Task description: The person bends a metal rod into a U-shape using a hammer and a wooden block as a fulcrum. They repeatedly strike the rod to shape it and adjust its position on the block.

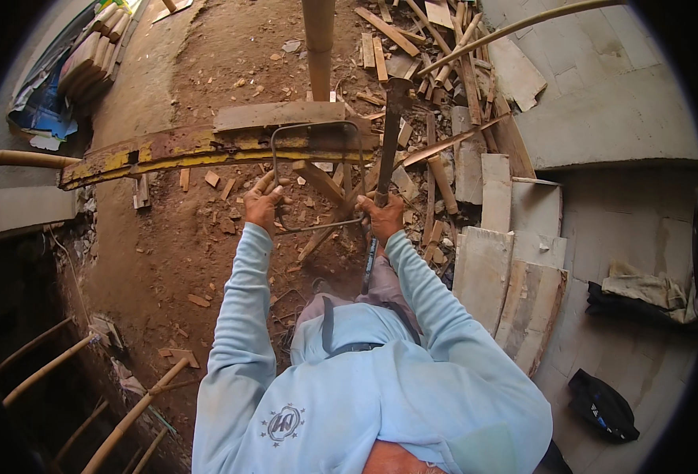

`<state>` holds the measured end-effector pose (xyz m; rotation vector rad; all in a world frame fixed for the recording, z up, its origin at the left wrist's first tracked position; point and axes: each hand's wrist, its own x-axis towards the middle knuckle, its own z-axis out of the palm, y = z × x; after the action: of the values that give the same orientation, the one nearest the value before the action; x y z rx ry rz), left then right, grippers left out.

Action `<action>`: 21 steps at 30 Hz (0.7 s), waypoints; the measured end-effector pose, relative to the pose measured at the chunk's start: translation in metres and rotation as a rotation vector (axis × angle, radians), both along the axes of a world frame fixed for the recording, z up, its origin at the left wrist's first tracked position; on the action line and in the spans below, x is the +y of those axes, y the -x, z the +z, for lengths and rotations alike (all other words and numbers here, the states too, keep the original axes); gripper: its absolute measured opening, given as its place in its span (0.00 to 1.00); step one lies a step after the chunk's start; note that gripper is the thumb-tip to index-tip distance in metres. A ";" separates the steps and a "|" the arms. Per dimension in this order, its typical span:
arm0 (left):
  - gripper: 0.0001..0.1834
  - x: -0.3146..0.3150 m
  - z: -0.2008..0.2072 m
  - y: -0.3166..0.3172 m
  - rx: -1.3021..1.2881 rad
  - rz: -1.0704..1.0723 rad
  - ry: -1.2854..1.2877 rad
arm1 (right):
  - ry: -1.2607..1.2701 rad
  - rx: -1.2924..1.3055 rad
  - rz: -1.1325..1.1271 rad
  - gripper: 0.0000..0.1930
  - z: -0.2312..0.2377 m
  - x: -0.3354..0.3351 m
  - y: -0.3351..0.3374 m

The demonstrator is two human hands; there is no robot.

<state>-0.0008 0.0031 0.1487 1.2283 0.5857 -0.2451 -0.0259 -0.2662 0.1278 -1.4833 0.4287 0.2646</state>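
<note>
In front of me I hold up a square stirrup (315,124) of thin bent steel rod. My left hand (264,204) is closed on its left side, near the lower corner. My right hand (383,215) is closed around a long dark metal bar (388,146), with its fingers at the stirrup's right side. The bar stands lengthwise away from me, and its far end is wider and rusty. Just beyond my hands lies a rusty, yellow-painted beam (167,154), with a short wooden board (278,116) on top. The stirrup overlaps the beam in view.
A wooden post (319,47) rises behind the beam. Scrap wood (444,63) and rubble lie at the far right. Pale boards (483,268) are stacked at my right, near a black cap (602,407). Bamboo poles (135,415) jut up at the lower left.
</note>
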 end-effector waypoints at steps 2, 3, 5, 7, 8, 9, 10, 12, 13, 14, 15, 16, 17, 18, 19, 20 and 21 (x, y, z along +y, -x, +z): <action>0.22 0.005 0.000 -0.015 -0.003 0.004 -0.057 | -0.026 -0.009 -0.049 0.09 -0.009 0.014 -0.004; 0.21 0.008 -0.002 -0.022 -0.003 0.006 -0.068 | -0.021 0.002 -0.064 0.08 -0.009 0.020 -0.008; 0.20 0.011 -0.006 -0.034 0.020 0.004 -0.109 | 0.000 0.014 -0.079 0.08 -0.021 0.027 -0.013; 0.19 0.014 -0.013 -0.040 0.067 0.007 -0.125 | 0.015 0.031 -0.081 0.08 -0.025 0.030 -0.016; 0.19 0.016 -0.018 -0.043 0.091 0.007 -0.133 | 0.018 0.043 -0.077 0.09 -0.026 0.030 -0.015; 0.19 0.018 -0.025 -0.044 0.107 -0.010 -0.136 | 0.022 0.056 -0.074 0.09 -0.025 0.030 -0.015; 0.20 0.019 -0.033 -0.045 0.123 -0.028 -0.139 | 0.008 0.074 -0.064 0.09 -0.023 0.029 -0.016; 0.20 0.018 -0.036 -0.047 0.163 -0.056 -0.144 | -0.019 0.109 -0.053 0.09 -0.017 0.025 -0.018; 0.20 0.017 -0.032 -0.050 0.188 -0.067 -0.147 | -0.013 0.120 -0.084 0.09 -0.016 0.025 -0.019; 0.20 0.016 -0.027 -0.052 0.213 -0.078 -0.150 | -0.007 0.130 -0.115 0.09 -0.016 0.026 -0.019; 0.21 0.015 -0.022 -0.055 0.229 -0.110 -0.186 | -0.002 0.141 -0.142 0.10 -0.015 0.027 -0.020; 0.21 0.014 -0.018 -0.058 0.245 -0.132 -0.188 | -0.009 0.155 -0.154 0.10 -0.012 0.027 -0.021; 0.20 0.013 -0.014 -0.062 0.262 -0.153 -0.189 | -0.015 0.168 -0.165 0.10 -0.008 0.027 -0.022; 0.20 0.014 -0.012 -0.063 0.277 -0.172 -0.195 | -0.026 0.180 -0.175 0.10 -0.006 0.028 -0.023; 0.21 0.017 -0.014 -0.063 0.280 -0.177 -0.202 | -0.058 0.180 -0.165 0.10 -0.009 0.028 -0.022; 0.21 0.019 -0.016 -0.063 0.281 -0.174 -0.195 | -0.046 0.187 -0.164 0.10 -0.009 0.030 -0.020; 0.21 0.022 -0.019 -0.064 0.281 -0.171 -0.191 | -0.036 0.194 -0.162 0.10 -0.009 0.035 -0.017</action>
<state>0.0632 0.0253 0.1301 1.4425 0.7603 -0.5218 -0.0086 -0.2317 0.1187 -1.3842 0.6936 0.2865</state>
